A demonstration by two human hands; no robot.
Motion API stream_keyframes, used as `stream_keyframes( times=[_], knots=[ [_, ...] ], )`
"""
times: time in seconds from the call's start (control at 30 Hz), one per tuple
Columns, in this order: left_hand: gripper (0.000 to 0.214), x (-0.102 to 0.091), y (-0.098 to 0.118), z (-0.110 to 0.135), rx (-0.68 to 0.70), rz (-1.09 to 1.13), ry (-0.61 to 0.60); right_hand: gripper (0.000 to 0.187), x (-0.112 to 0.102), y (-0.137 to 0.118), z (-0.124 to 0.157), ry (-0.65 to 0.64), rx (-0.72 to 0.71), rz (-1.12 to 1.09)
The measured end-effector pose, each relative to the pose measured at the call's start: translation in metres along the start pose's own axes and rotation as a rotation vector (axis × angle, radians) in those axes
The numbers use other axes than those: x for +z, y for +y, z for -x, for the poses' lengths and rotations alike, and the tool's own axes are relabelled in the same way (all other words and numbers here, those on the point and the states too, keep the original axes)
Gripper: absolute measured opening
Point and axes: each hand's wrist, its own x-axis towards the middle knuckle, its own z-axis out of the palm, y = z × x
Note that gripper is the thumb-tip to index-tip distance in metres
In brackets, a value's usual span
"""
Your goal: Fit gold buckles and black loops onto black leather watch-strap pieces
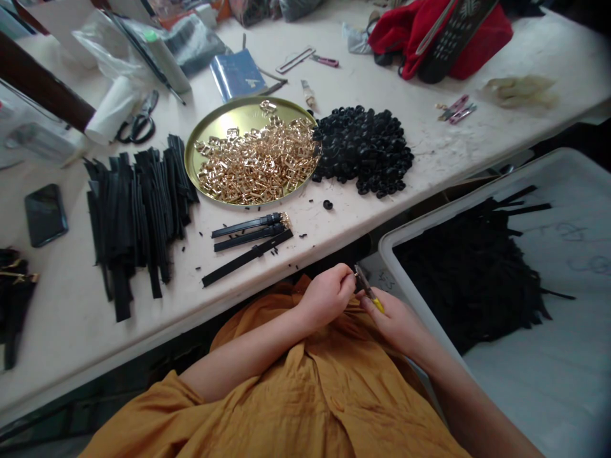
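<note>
Head view, looking down past the sleeves and front of a mustard shirt point(286, 407), shows two bare hands close together above the lap, just off the near edge of a white table point(71, 331). The right hand point(396, 321) is wrapped around a pair of pliers point(366, 286) with a yellow grip, its metal end pointing up toward the other hand. The left hand point(329, 296) is curled closed with thumb and forefinger right at that metal end; whether it pinches something small there I cannot tell. On the table just ahead lie three short black straps point(248, 247), side by side and slanted; the upper ones have gold at one end, and the lowest has a band around it. Near them sits one loose black loop point(328, 205), apart from a big heap of black loops point(365, 149) that touches the rim of a round gold tray point(222, 121). Gold buckles point(262, 165) are piled in that tray. Left of it is a thick bundle of black strips point(136, 210), with scissors point(139, 121) behind and a phone point(46, 215) farther left. Across the table I see a blue packet point(238, 75) and a red cloth point(482, 48). By the right arm stands a white tub point(568, 229) with a tangle of black strips in it.
</note>
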Motion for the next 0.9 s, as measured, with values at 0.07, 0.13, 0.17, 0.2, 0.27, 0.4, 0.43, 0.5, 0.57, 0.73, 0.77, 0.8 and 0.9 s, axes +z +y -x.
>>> stream_keyframes(
  times=[0.07, 0.13, 0.17, 0.2, 0.27, 0.4, 0.43, 0.5, 0.57, 0.73, 0.77, 0.8, 0.9],
  knots=[
    [0.023, -0.001, 0.001, 0.000, 0.004, -0.008, -0.007, 0.027, 0.000, -0.001, 0.000, -0.003, 0.005, 0.006],
    [0.022, -0.002, 0.001, 0.000, 0.005, -0.011, -0.016, 0.027, 0.000, 0.001, 0.000, -0.016, 0.005, -0.008],
    [0.022, -0.002, 0.001, -0.001, 0.004, -0.009, -0.021, 0.026, 0.001, 0.003, 0.000, -0.029, 0.002, -0.026],
    [0.021, -0.003, 0.002, -0.001, 0.002, -0.007, -0.027, 0.026, 0.001, 0.005, -0.001, -0.051, -0.004, -0.051],
    [0.021, -0.003, 0.002, -0.001, 0.004, 0.001, -0.044, 0.027, 0.001, 0.008, -0.002, -0.104, -0.025, -0.108],
    [0.021, -0.003, 0.003, -0.002, -0.002, 0.011, -0.063, 0.031, -0.001, 0.008, -0.002, -0.183, -0.051, -0.205],
    [0.021, -0.003, 0.003, -0.002, -0.008, 0.014, -0.067, 0.033, -0.002, 0.008, -0.002, -0.196, -0.053, -0.230],
    [0.021, -0.003, 0.004, -0.002, -0.019, 0.022, -0.077, 0.034, -0.002, 0.006, -0.001, -0.219, -0.056, -0.270],
    [0.021, -0.005, 0.005, -0.003, -0.029, 0.026, -0.087, 0.033, -0.002, 0.005, -0.001, -0.217, -0.054, -0.255],
    [0.021, -0.006, 0.005, -0.003, -0.059, 0.009, -0.095, 0.030, -0.002, 0.006, 0.000, -0.116, 0.017, -0.097],
    [0.022, -0.005, 0.004, -0.003, -0.057, 0.022, -0.092, 0.030, -0.003, 0.005, 0.000, -0.123, 0.027, -0.131],
    [0.022, -0.004, 0.002, -0.002, -0.052, 0.044, -0.088, 0.031, -0.003, 0.005, 0.001, -0.155, 0.040, -0.204],
    [0.021, 0.002, -0.003, -0.002, -0.046, 0.165, -0.092, 0.036, -0.005, 0.001, 0.003, -0.338, 0.111, -0.559]
  ],
)
